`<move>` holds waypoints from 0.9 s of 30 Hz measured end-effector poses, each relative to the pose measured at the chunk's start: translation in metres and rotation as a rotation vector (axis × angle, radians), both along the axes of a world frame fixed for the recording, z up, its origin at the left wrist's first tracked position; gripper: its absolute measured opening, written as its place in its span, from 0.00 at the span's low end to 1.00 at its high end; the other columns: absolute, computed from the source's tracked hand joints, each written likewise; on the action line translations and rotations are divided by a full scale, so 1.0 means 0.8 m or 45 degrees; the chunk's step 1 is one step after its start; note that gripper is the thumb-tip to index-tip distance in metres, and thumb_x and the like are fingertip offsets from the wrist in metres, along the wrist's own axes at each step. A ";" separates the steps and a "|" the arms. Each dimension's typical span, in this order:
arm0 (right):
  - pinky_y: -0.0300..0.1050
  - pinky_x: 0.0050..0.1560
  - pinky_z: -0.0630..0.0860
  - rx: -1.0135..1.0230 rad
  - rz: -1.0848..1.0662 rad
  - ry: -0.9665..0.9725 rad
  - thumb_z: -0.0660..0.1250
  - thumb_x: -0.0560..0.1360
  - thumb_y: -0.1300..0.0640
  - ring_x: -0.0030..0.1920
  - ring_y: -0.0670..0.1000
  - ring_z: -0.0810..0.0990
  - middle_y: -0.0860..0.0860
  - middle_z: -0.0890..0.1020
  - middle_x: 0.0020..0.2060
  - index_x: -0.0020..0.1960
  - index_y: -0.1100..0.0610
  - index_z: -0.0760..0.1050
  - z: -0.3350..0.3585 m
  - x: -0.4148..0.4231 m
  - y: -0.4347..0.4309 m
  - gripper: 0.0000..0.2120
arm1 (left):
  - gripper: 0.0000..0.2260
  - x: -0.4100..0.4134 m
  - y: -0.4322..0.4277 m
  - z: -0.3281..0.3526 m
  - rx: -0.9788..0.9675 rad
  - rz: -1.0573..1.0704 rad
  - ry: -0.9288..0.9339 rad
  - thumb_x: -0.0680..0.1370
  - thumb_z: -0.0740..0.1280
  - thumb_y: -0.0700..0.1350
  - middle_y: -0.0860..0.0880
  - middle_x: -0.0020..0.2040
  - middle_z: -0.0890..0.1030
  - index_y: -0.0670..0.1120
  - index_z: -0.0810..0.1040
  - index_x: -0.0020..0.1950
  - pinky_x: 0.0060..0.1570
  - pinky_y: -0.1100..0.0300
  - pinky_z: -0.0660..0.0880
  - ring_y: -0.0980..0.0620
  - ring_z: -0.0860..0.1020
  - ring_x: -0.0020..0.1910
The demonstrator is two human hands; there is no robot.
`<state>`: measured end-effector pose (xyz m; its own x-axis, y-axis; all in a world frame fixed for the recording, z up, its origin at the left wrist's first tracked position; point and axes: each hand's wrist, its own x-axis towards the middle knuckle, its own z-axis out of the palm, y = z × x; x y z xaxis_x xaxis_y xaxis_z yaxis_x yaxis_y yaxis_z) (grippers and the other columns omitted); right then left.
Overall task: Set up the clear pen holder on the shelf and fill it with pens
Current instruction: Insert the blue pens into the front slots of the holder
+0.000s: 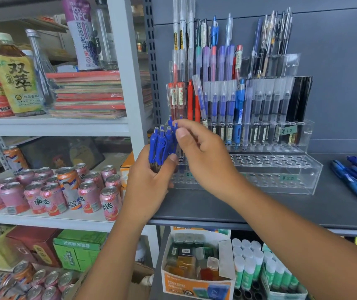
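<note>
Left hand, centre frame: fingers curled round an upright bundle of blue pens. Right hand: thumb and forefinger pinch the top of one blue pen. Clear tiered pen holder is just behind, centre-right, on the dark shelf. Loose blue pens lie at the right edge.

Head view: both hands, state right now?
Left hand: closed, holding a bundle of blue plastic click pens.
Right hand: closed, pinching the top of one blue pen in that bundle.
</note>
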<state>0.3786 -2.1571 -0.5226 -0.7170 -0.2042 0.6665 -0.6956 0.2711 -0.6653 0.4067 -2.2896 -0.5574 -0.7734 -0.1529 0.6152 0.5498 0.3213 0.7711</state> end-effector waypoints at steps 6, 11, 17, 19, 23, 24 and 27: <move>0.45 0.54 0.78 -0.091 0.168 -0.215 0.63 0.81 0.59 0.48 0.45 0.82 0.47 0.84 0.46 0.71 0.55 0.70 -0.003 -0.001 -0.001 0.19 | 0.08 0.004 0.002 0.003 -0.047 -0.043 0.016 0.81 0.64 0.47 0.47 0.32 0.79 0.61 0.75 0.53 0.31 0.52 0.75 0.46 0.77 0.29; 0.49 0.40 0.82 -0.188 0.179 -0.233 0.62 0.81 0.60 0.41 0.48 0.81 0.50 0.83 0.49 0.72 0.56 0.69 0.003 0.003 0.001 0.19 | 0.14 0.005 0.003 0.003 0.033 -0.066 -0.017 0.81 0.61 0.39 0.48 0.40 0.82 0.59 0.75 0.55 0.27 0.56 0.74 0.51 0.78 0.29; 0.47 0.34 0.82 -0.370 0.207 -0.231 0.62 0.81 0.62 0.37 0.52 0.79 0.55 0.83 0.47 0.72 0.52 0.69 0.015 0.003 0.001 0.20 | 0.12 0.002 0.001 0.000 0.024 -0.057 -0.048 0.81 0.61 0.39 0.51 0.41 0.82 0.55 0.75 0.57 0.27 0.56 0.75 0.52 0.78 0.29; 0.47 0.32 0.81 -0.397 0.199 -0.200 0.62 0.81 0.62 0.37 0.55 0.78 0.62 0.81 0.47 0.73 0.48 0.66 0.018 0.000 0.003 0.23 | 0.09 0.001 0.000 0.000 0.055 -0.060 -0.059 0.81 0.61 0.38 0.50 0.41 0.83 0.53 0.74 0.55 0.28 0.53 0.77 0.49 0.78 0.28; 0.48 0.31 0.81 -0.434 0.166 -0.133 0.62 0.81 0.62 0.37 0.59 0.78 0.61 0.81 0.45 0.70 0.49 0.66 0.028 -0.005 0.006 0.21 | 0.08 -0.001 -0.001 0.001 0.153 -0.092 -0.049 0.80 0.61 0.35 0.44 0.43 0.82 0.48 0.70 0.54 0.29 0.47 0.76 0.42 0.77 0.29; 0.47 0.31 0.81 -0.440 0.157 -0.127 0.62 0.81 0.63 0.39 0.60 0.79 0.60 0.81 0.45 0.70 0.50 0.66 0.032 -0.006 0.007 0.20 | 0.08 -0.002 -0.001 0.000 0.157 -0.094 -0.050 0.80 0.62 0.36 0.43 0.42 0.82 0.48 0.70 0.54 0.30 0.44 0.77 0.38 0.77 0.29; 0.47 0.32 0.82 -0.459 0.131 -0.098 0.62 0.81 0.63 0.41 0.57 0.79 0.61 0.81 0.47 0.69 0.50 0.65 0.046 -0.008 0.011 0.19 | 0.05 -0.003 -0.002 -0.001 0.145 -0.109 -0.054 0.81 0.63 0.40 0.44 0.41 0.82 0.48 0.70 0.54 0.33 0.38 0.77 0.33 0.77 0.31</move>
